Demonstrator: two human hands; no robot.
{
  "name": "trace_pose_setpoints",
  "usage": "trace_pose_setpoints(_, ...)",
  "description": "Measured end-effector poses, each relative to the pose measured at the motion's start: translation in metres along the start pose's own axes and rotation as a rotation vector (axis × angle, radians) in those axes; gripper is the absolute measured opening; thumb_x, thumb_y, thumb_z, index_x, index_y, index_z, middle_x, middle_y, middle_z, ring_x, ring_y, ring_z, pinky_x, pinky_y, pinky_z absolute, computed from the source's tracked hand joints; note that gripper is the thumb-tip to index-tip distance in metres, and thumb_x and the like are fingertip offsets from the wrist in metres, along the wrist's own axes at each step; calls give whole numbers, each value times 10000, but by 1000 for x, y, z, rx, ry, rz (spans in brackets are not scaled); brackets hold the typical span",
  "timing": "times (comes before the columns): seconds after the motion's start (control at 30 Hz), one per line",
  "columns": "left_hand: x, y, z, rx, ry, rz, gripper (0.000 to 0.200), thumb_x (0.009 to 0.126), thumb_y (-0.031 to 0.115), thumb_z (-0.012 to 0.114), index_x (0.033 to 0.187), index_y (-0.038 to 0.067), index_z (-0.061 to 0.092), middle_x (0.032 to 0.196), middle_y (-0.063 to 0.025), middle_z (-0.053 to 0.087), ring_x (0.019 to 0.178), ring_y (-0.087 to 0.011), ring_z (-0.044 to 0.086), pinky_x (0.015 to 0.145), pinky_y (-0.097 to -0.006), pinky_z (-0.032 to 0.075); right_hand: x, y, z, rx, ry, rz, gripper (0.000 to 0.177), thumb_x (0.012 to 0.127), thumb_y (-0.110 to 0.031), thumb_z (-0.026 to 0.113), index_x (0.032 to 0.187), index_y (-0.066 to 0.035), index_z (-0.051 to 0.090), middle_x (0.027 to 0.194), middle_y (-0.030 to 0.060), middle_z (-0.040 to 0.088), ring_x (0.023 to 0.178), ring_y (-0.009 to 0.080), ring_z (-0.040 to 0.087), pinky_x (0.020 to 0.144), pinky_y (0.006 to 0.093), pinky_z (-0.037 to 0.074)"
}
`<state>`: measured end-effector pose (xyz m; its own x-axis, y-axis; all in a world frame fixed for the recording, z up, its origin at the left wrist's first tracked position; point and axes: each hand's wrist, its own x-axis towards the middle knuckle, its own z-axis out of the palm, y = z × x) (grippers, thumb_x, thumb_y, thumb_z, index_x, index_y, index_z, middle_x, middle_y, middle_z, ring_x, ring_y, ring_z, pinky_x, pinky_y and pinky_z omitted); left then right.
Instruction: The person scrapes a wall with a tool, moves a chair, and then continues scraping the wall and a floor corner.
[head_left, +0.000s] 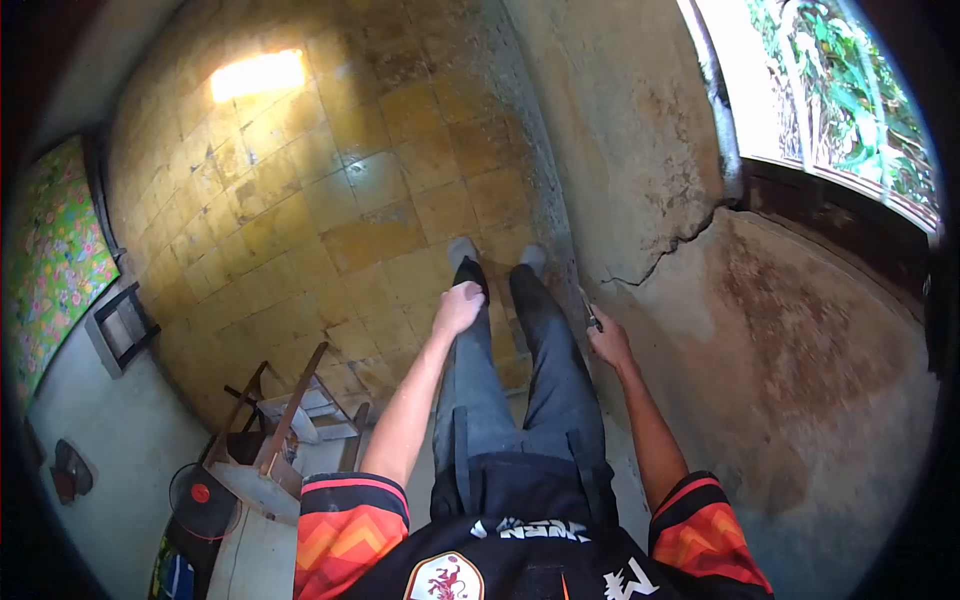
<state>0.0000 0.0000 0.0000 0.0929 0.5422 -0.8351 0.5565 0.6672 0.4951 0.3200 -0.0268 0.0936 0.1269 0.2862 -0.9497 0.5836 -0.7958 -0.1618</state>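
The only writing I can see is on my own black jersey (520,560). A short row of white letters (528,530) runs across its front. It reaches me upside down and creased, so I cannot read the word for sure. Lower, towards my right side, stands one large white letter (630,580) that looks like an M. On my left side sits a shield-shaped badge (445,578) with a red animal figure, and no words on it are legible. The thin tool (590,315) in my right hand (608,345) is too small to show any mark.
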Motion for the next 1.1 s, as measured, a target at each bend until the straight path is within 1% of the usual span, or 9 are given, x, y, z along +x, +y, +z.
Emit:
trace_pose_setpoints(0.07,-30,24,19,20,-20,48,324,828,257,578,1060,37,627,945,-141,677,884,-276,637,806,-370,487,-24,5,19,-78,37,-86,596,796,-144,524,1382,-168,419,1168,234,590,1105,279,581,930,388,422)
trace_pose_setpoints(0.1,75,39,69,-66,-32,99,296,820,254,576,1026,48,629,983,-150,666,979,-356,608,845,-417,471,79,12,-2,-34,111,-175,576,807,-149,521,1375,-152,426,1180,232,583,1107,293,575,931,389,420)
trace_pose_setpoints(0.17,90,61,97,-19,-133,258,376,834,254,582,1149,48,591,978,-166,665,971,-321,625,860,-382,468,101,13,11,69,139,-292,538,831,-161,514,1362,-120,439,1205,228,569,1112,320,561,934,391,415)
trace_pose_setpoints(0.33,158,139,176,-540,-155,314,518,873,232,609,1312,-1,465,960,-168,663,923,-205,625,798,-328,463,185,-1,-13,355,315,-325,518,892,-206,506,1364,-21,404,1267,199,542,1138,265,541,949,341,401)
trace_pose_setpoints(0.5,201,180,194,-394,42,574,402,850,143,584,1228,17,526,761,-231,614,718,-353,618,662,-382,473,236,-34,-35,367,687,-732,228,885,-119,527,1057,32,537,936,68,606,893,138,556,769,292,442)
trace_pose_setpoints(0.57,212,182,194,-373,74,656,327,836,108,567,1145,1,563,739,-269,569,711,-455,554,626,-394,467,239,-34,-30,377,717,-730,251,882,-113,532,1088,30,543,998,80,609,939,135,546,808,294,436)
trace_pose_setpoints(0.67,206,179,198,-423,21,564,227,820,83,551,1016,-29,580,771,-295,540,794,-489,474,622,-404,460,230,-28,-22,414,685,-605,584,867,-207,589,1365,22,385,1282,170,535,1166,192,502,959,303,384)
trace_pose_setpoints(0.9,224,186,184,-340,5,628,174,809,97,555,897,-50,588,721,-298,526,755,-494,485,574,-419,451,236,-52,-15,470,728,-556,387,865,-154,560,1195,43,517,1103,85,589,1025,151,533,888,285,409)
trace_pose_setpoints(1.1,241,186,182,-309,-21,658,160,802,98,553,862,-47,580,712,-297,504,706,-490,434,564,-415,442,243,-57,-23,507,665,-563,550,831,-176,614,1298,55,437,1215,175,568,1132,183,507,977,301,368)
